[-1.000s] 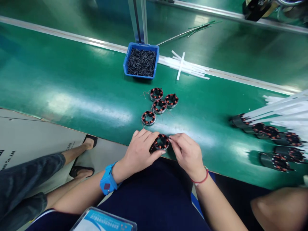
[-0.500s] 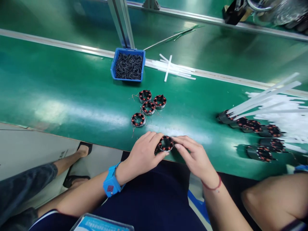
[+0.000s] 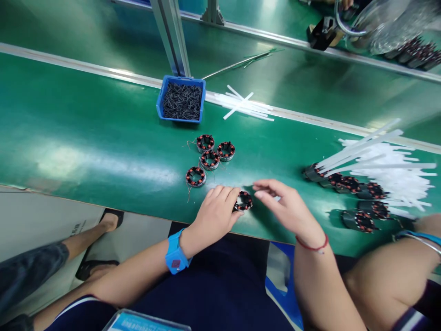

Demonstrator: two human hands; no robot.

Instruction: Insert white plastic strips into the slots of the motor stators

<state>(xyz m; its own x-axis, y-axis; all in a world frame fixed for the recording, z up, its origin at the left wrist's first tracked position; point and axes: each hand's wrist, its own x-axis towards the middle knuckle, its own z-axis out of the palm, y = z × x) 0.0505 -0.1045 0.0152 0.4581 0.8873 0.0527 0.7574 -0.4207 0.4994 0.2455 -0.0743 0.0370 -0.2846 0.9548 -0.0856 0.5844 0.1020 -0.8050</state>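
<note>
My left hand (image 3: 215, 212) is closed around the left side of a motor stator (image 3: 250, 202), a black ring with copper windings, near the table's front edge. The fingers hide part of the ring. Just right of it, my right hand (image 3: 289, 209) is off the stator, thumb and fingers apart, with nothing visible between them. Beyond my left hand several similar stators (image 3: 210, 167) lie in a cluster, thin wire ends sticking out of some.
A blue bin (image 3: 159, 103) of small black tubes stands behind the stators. White strips (image 3: 255, 110) lie right of it. Further right are several taller stators (image 3: 353, 219) and a heap of white strips (image 3: 396, 170). Another person's arm (image 3: 396, 276) reaches in at the right.
My right hand has come away from the stator, moving to the right, and its fingers have parted. My left hand keeps its hold. The camera view has shifted slightly.
</note>
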